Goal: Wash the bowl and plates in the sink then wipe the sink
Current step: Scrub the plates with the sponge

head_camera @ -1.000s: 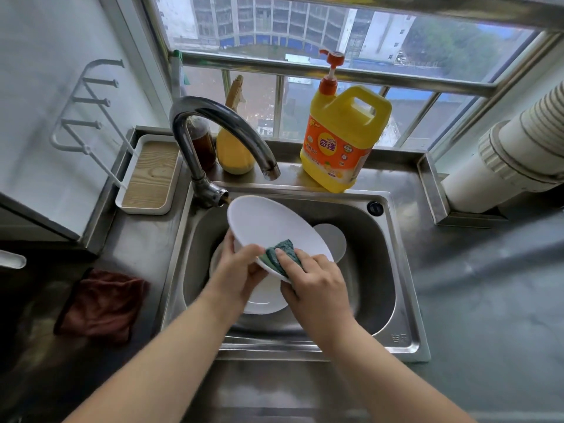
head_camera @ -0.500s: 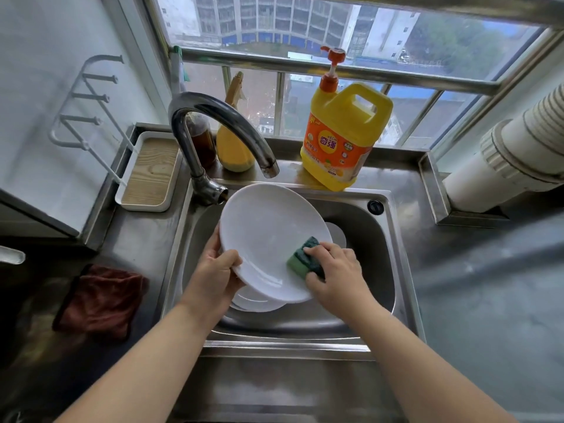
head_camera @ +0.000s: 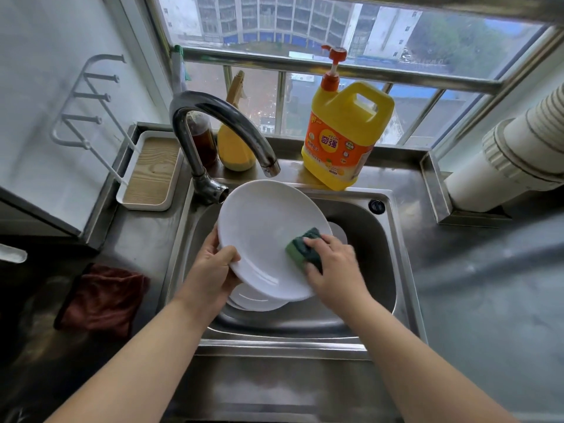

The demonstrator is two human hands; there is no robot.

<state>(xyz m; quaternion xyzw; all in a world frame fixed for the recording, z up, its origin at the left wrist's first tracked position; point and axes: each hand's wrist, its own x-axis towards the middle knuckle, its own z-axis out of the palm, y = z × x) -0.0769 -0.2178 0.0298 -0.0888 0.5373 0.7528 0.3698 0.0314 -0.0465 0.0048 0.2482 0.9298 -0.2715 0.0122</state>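
Observation:
Over the steel sink (head_camera: pixel 393 270) I hold a large white plate (head_camera: pixel 265 233) tilted toward me. My left hand (head_camera: pixel 210 270) grips its left rim, thumb on the inner face. My right hand (head_camera: pixel 332 270) holds a green sponge (head_camera: pixel 303 248) and presses it against the plate's right inner side. Under the plate another white plate (head_camera: pixel 256 300) lies in the basin, mostly hidden. A further white dish (head_camera: pixel 337 232) peeks out behind the held plate's right edge.
The curved tap (head_camera: pixel 213 123) arches over the plate's upper left. A yellow detergent jug (head_camera: pixel 345 132), a yellow spray bottle (head_camera: pixel 236 145) and a brown bottle (head_camera: pixel 203 138) stand behind the sink. A white tray (head_camera: pixel 149 172) and a red-brown cloth (head_camera: pixel 103 297) lie left. A white pipe (head_camera: pixel 518 157) runs right.
The plate has tipped up so that its inner face shows. My right hand with the sponge slid from the plate's near edge to its right inner side.

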